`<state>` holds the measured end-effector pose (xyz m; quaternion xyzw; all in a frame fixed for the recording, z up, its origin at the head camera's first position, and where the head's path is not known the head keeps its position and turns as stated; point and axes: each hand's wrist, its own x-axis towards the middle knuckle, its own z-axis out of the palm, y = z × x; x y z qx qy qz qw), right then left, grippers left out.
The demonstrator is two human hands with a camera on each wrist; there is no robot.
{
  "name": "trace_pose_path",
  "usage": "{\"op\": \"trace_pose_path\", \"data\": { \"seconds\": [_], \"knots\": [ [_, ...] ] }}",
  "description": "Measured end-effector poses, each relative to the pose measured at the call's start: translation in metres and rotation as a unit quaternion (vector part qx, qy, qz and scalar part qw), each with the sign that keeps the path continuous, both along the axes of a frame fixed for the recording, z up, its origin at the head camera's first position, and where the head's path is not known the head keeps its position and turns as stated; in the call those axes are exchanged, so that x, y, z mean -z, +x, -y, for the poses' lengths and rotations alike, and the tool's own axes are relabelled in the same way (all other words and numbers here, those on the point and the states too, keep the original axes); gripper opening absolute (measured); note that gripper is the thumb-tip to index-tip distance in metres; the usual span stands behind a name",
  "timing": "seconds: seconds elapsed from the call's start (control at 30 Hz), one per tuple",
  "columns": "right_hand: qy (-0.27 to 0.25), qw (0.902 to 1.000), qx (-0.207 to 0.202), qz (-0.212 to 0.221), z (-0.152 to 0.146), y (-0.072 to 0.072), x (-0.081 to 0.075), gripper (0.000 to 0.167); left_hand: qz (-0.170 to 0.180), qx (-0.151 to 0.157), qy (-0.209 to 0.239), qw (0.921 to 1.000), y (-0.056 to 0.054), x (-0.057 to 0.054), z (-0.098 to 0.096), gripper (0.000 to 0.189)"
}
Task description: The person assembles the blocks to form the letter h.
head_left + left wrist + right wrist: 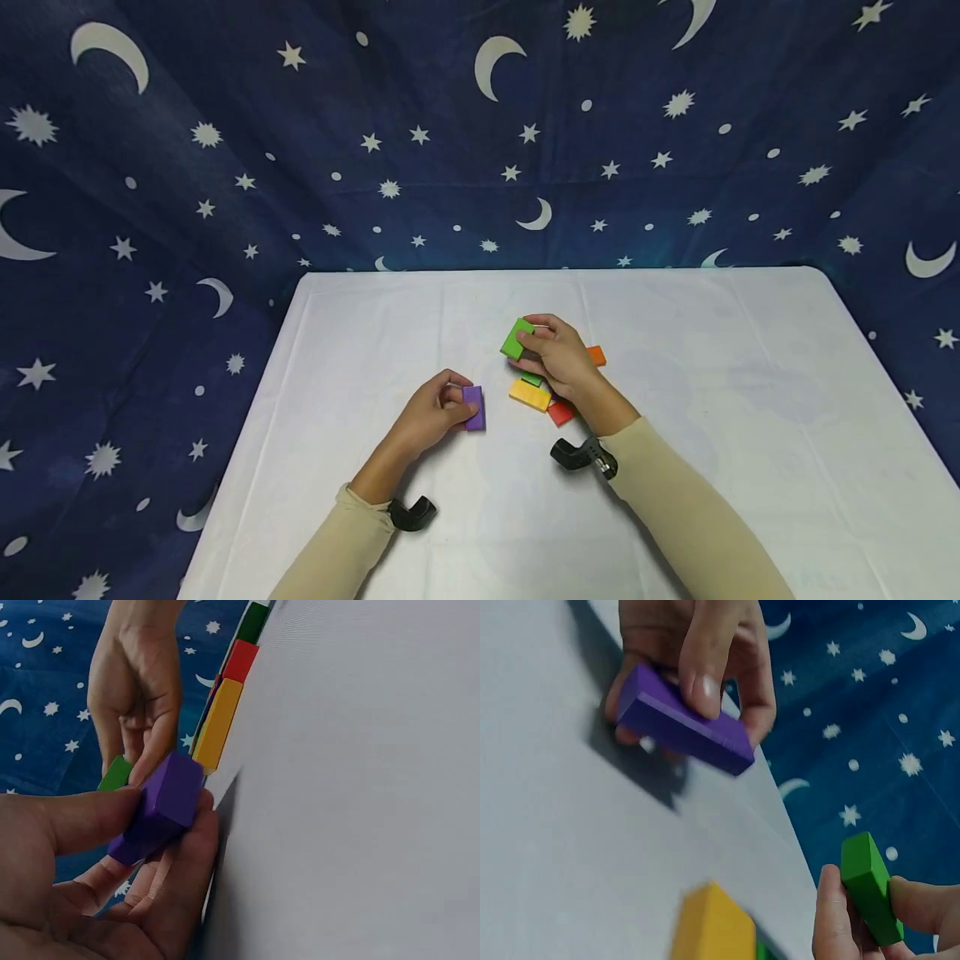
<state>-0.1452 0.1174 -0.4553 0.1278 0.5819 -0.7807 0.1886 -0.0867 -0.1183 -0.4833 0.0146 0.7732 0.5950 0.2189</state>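
Observation:
My left hand (434, 414) pinches a purple block (474, 408) between thumb and fingers, close over the white table. In the right wrist view the purple block (682, 724) is tilted, its shadow falling on the cloth beneath. My right hand (558, 354) holds a light green block (516, 338) by thumb and fingertips, above a small group of blocks. That green block (871, 889) stands on end in the right wrist view. Below the right hand lie a yellow block (530, 395), another green block (531, 378) and a red block (560, 413), partly covered by the hand.
An orange block (596, 356) shows just right of the right hand. A white cloth covers the table (360, 333). Behind and at the sides hangs a dark blue curtain (420, 100) with moons and stars. Black wrist mounts (412, 514) stick out at both cuffs.

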Motion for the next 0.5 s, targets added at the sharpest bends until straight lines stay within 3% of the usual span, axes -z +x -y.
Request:
{"op": "trace_pose_path", "data": {
  "seconds": [0.27, 0.37, 0.5],
  "knots": [
    [0.002, 0.9998, -0.018, -0.001, 0.033, 0.007, 0.01, 0.038, -0.017, 0.001, -0.01, 0.9998, 0.008, 0.001, 0.007, 0.033],
    [0.01, 0.9995, -0.027, -0.01, 0.041, 0.011, 0.014, 0.035, -0.046, -0.002, -0.047, 0.9979, 0.01, 0.001, 0.008, 0.028],
    [0.024, 0.999, -0.034, -0.017, 0.049, 0.015, 0.019, 0.034, -0.108, -0.002, -0.114, 0.9876, 0.013, 0.0, 0.009, 0.022]
  ]
}}
